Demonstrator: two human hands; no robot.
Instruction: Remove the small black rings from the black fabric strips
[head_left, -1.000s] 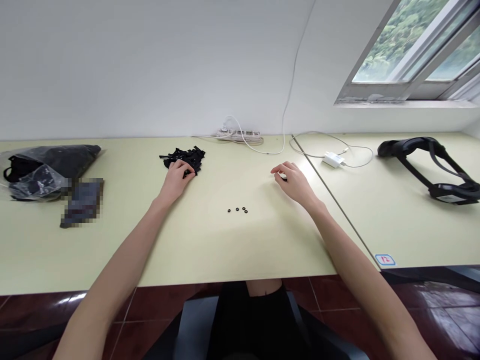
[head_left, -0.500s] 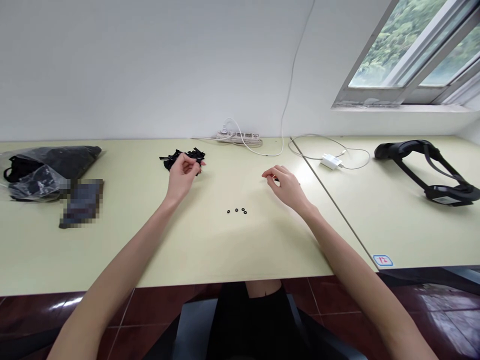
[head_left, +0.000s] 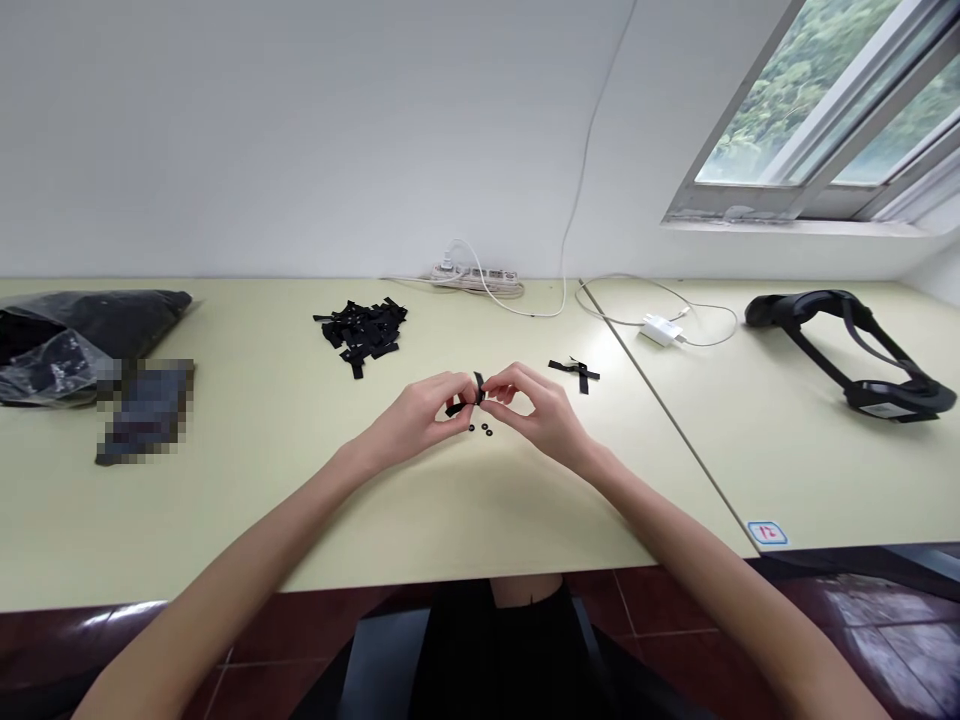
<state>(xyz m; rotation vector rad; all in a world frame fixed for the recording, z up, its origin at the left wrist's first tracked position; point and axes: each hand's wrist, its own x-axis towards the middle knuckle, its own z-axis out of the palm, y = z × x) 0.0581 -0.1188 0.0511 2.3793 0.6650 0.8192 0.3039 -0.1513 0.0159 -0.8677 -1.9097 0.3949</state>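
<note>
My left hand [head_left: 429, 412] and my right hand [head_left: 546, 412] meet over the middle of the table. Between their fingertips is a short black fabric strip [head_left: 479, 379], pinched by the left thumb and fingers, with one end sticking up. The right thumb and fingertips press at the strip's right side; whether they also hold something tiny is hidden. Just below the fingers lie three small black rings [head_left: 485, 427]. A heap of similar black strips [head_left: 364, 330] is beyond my left hand, and a few crossed strips [head_left: 581, 372] lie beyond my right hand.
A power strip [head_left: 476, 278] with white cables lies along the wall. Further right are a white charger [head_left: 661, 329] and a black headset [head_left: 862, 340]. On the left are a plastic bag with black contents [head_left: 97, 335] and a blurred dark item [head_left: 148, 412].
My left hand has come from the heap to the middle with a strip. My right hand has left the crossed strips and joined it. One of the small rings no longer shows.
</note>
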